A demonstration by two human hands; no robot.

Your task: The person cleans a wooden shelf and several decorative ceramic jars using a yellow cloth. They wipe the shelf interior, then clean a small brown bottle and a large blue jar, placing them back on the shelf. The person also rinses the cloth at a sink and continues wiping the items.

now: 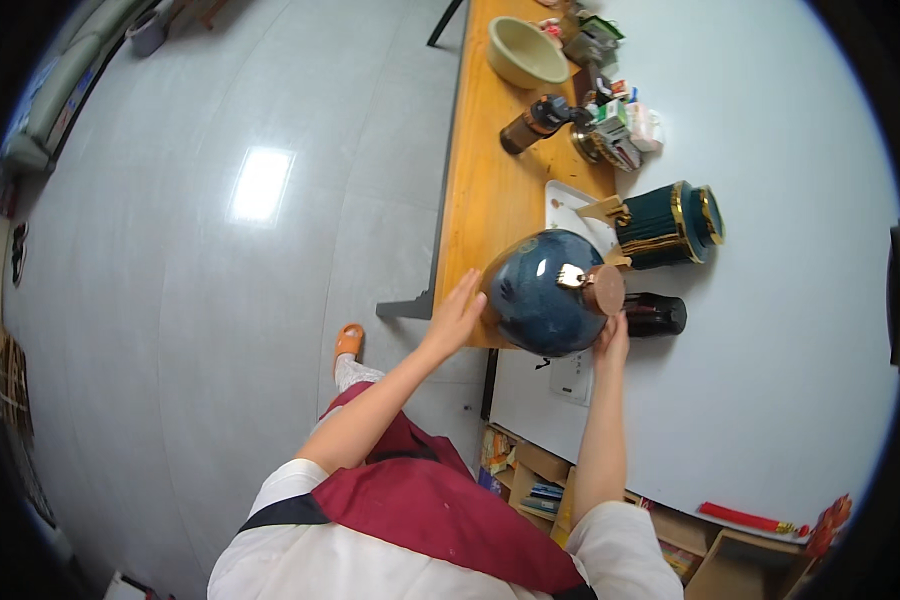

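Observation:
A large, round, dark blue glazed jar (pixel 540 300) with a brown stopper (pixel 605 290) and a gold-coloured metal piece near its neck stands at the near end of the wooden table. My left hand (pixel 455 318) presses against its left side, fingers stretched along the curve. On the other side my right hand (pixel 612 338) grips it just below the stopper; some of those fingers are hidden behind the jar. Close to the right hand is a dark bottle (pixel 658 315). Beyond the jar are a white tray (pixel 562 198) and a dark green vase with gold bands (pixel 660 228).
Farther along the table (pixel 480 190) stand a brown bottle with a black top (pixel 535 122), a pale yellow basin (pixel 515 65) and several small boxes (pixel 615 125). A white wall (pixel 770 330) runs along the right. Low shelves (pixel 540 465) hold books near my body.

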